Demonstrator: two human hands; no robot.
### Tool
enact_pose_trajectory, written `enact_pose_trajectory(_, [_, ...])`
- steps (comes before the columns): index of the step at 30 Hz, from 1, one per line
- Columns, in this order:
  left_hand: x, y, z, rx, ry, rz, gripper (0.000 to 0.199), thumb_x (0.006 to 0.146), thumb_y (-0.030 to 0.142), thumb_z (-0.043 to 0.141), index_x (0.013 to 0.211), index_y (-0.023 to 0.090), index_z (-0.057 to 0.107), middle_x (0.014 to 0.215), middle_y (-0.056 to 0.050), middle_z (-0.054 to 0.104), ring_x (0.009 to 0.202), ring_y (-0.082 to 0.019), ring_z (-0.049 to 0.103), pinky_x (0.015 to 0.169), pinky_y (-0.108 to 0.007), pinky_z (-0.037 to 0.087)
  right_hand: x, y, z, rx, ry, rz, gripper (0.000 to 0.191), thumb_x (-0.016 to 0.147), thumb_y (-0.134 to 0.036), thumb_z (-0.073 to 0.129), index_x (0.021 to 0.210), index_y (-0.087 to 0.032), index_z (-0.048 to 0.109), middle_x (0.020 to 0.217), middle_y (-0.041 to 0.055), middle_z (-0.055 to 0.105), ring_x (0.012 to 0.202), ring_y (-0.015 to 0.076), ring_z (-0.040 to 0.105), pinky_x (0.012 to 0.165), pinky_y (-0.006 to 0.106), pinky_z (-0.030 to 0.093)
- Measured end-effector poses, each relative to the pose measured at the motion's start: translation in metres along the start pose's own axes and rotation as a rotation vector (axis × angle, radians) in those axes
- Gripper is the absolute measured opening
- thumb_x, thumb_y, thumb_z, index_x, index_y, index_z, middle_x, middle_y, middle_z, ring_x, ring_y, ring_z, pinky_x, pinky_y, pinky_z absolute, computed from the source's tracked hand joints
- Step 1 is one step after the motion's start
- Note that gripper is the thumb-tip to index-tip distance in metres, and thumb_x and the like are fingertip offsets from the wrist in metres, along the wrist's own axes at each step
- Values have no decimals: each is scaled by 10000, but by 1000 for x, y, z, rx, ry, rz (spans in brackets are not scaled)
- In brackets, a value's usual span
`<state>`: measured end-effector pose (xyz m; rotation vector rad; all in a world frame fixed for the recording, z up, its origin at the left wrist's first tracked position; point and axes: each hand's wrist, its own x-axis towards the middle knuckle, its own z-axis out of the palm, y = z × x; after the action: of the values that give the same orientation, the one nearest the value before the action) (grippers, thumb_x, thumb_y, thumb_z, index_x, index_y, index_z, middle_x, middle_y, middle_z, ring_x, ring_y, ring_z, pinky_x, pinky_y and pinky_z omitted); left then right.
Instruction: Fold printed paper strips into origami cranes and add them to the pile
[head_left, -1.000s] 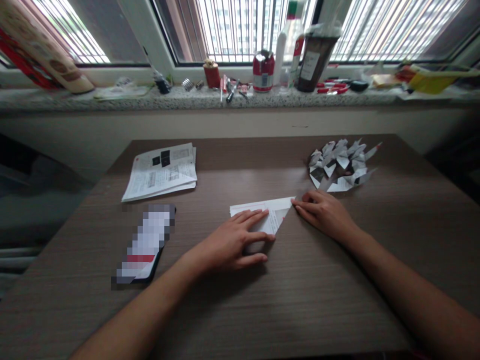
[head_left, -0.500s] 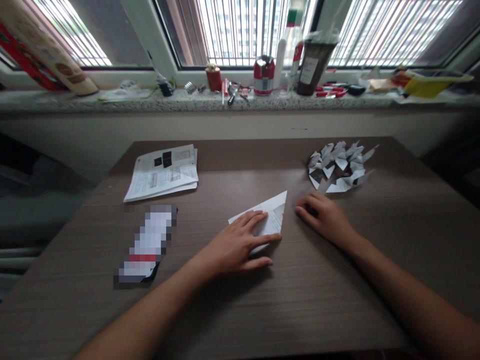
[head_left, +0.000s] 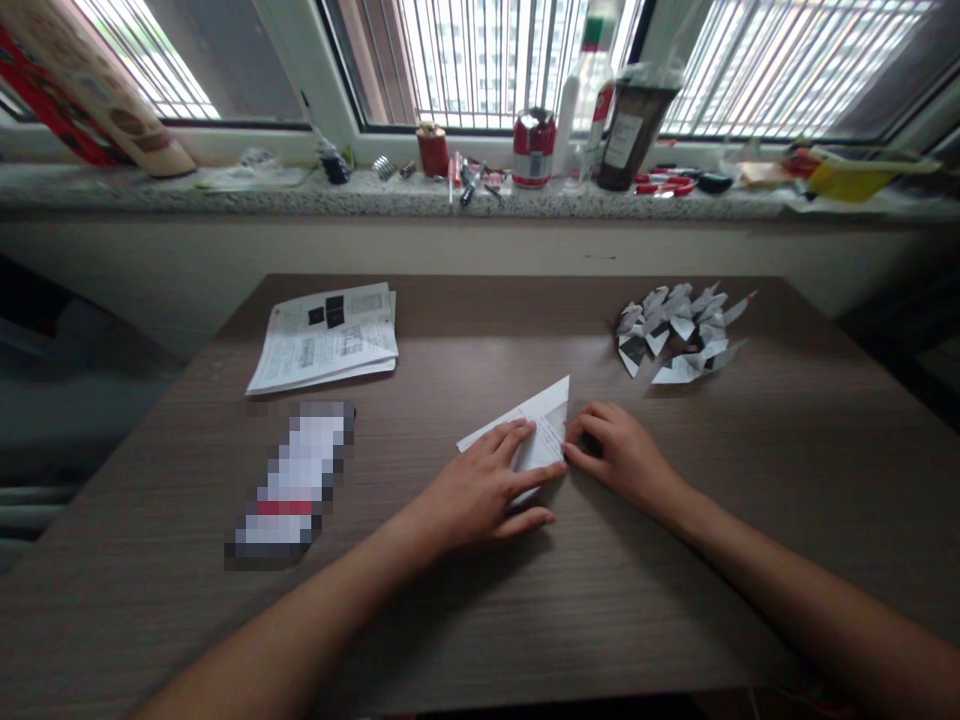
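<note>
A folded white sheet of printed paper, pointed at its upper right corner, lies on the brown table. My left hand rests flat across its lower left part, with fingers spread and the palm covering much of it. At the paper's right edge is my right hand, its fingers curled and its thumb and forefinger pinched together on that edge. Beyond the right hand sits a ring of folded paper pieces with many points sticking up.
Printed sheets lie in a stack at the back left, with a blurred-out phone in front of them. Along the stone windowsill stand a red can, a dark drink cup, a bottle and small tools.
My right hand has moved left and slightly down from beside the paper ring to the paper's right edge. My left hand stays almost in place on the paper.
</note>
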<state>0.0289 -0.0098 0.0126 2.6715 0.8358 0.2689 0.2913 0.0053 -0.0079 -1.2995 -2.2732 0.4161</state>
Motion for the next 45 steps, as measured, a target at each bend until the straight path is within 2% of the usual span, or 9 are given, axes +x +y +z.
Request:
enact_pose_trajectory(4, [-1,-1,2,-13,13,6,553,1009,578,574,1509,344,536,1684,-120,296,1527,-408,317,1215,-571,341,9,5,0,-9,29,51,78,929,-227,692,860,-205,663,891,50,639,825,217,609,735,335,473])
enact_pose_trajectory(15, [-1,-1,1,-22,14,1,568,998,606,578,1507,357,535,1678,-113,302,1524,-397,326,1211,-561,356,69,52,-8,-89,85,113,100,916,-197,685,816,-185,683,878,50,627,781,199,616,729,316,471])
enact_pose_trajectory(20, [-2,-3,4,-2,33,13,567,1010,606,557,1517,356,523,1672,-119,312,1519,-390,334,1214,-558,348,81,62,-9,-113,109,134,104,907,-199,674,804,-191,677,877,49,615,771,205,617,731,326,475])
enact_pose_trajectory(27, [-2,-5,5,21,34,16,543,1027,598,530,1524,378,505,1674,-108,310,1516,-382,341,1205,-550,363,72,60,-13,1,172,122,118,920,-258,673,817,-200,670,890,44,606,758,196,608,724,335,490])
enact_pose_trajectory(37, [0,-5,1,48,24,35,511,1041,567,522,1510,363,516,1655,-107,353,1506,-368,370,1204,-531,368,49,37,-12,37,16,52,102,915,-200,699,819,-198,667,859,39,616,765,193,602,705,325,474])
enact_pose_trajectory(42, [1,-5,-1,16,24,-14,583,1035,551,541,1495,198,487,1581,-175,446,1486,-345,408,1194,-481,408,32,27,-10,45,-28,37,121,923,-199,717,819,-199,656,865,42,634,786,201,608,720,331,476])
enact_pose_trajectory(45, [1,-5,0,10,23,-24,601,1021,559,564,1464,159,489,1567,-193,453,1475,-356,422,1184,-485,429,21,17,-7,43,-62,11,119,927,-191,720,832,-199,650,876,47,643,806,209,610,743,343,481])
